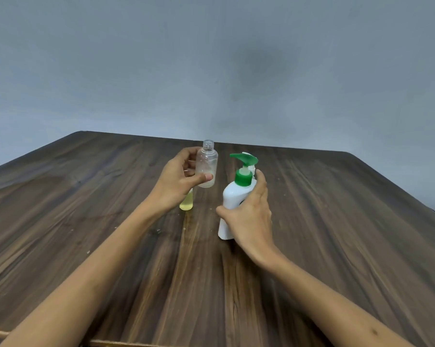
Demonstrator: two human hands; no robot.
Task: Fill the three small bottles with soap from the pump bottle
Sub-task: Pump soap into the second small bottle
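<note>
So the left hand [180,180] had the clear empty bottle [207,164] pinched upright, uncapped mouth up, just left of the pump bottle [236,196] and about level with its green spout [244,159], which pointed left toward it. Right hand [249,216] was wrapped around the pump bottle's smooth white body on the wood table [336,221]. A yellow-filled bottle [186,202] stood left of the pump bottle, behind the left wrist.

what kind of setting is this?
Probably a plain indoor room, home or test setup. A dark wood-grain table stands against a bare grey wall, holding only a pump bottle and small bottles.
</note>
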